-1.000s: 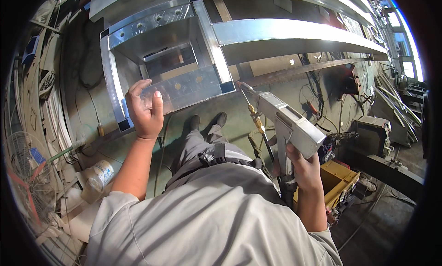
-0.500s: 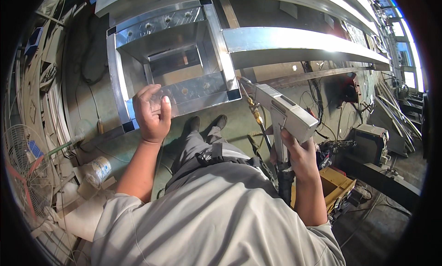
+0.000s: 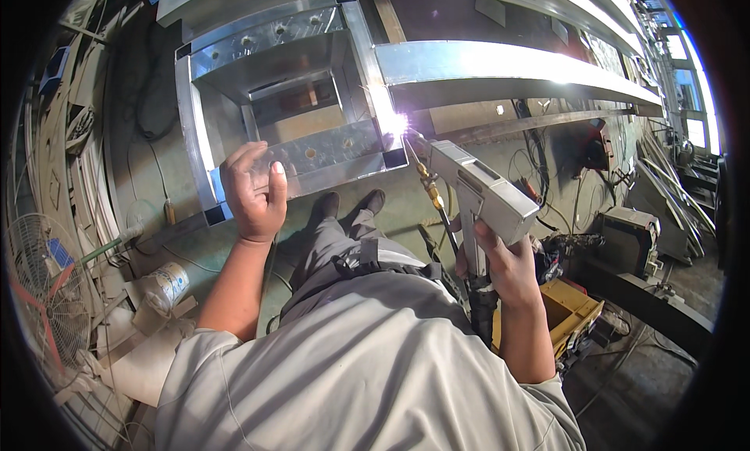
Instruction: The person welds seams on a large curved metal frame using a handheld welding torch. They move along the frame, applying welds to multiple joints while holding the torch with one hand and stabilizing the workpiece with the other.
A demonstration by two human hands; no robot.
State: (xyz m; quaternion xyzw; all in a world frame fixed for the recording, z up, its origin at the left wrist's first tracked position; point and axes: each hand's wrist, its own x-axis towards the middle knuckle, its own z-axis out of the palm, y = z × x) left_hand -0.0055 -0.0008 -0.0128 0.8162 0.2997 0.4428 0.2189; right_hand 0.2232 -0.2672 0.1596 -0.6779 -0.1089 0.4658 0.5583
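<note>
At the frame's (image 3: 195, 115) near right corner a bright arc (image 3: 398, 124) burns under the torch (image 3: 480, 189), gripped by the right hand (image 3: 504, 267); the left hand (image 3: 254, 189), half-open, steadies the near plate (image 3: 336, 150); this corner seems mid-weld, other joints unclear.

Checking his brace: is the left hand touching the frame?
Cannot tell. In the head view the left hand overlaps the frame at its near plate, so contact isn't plain.

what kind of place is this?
Most likely a metal fabrication or welding shop. The right hand holds a welding gun sparking at a steel frame, the left hand rests on the frame, and cables and a fan lie around.
</note>
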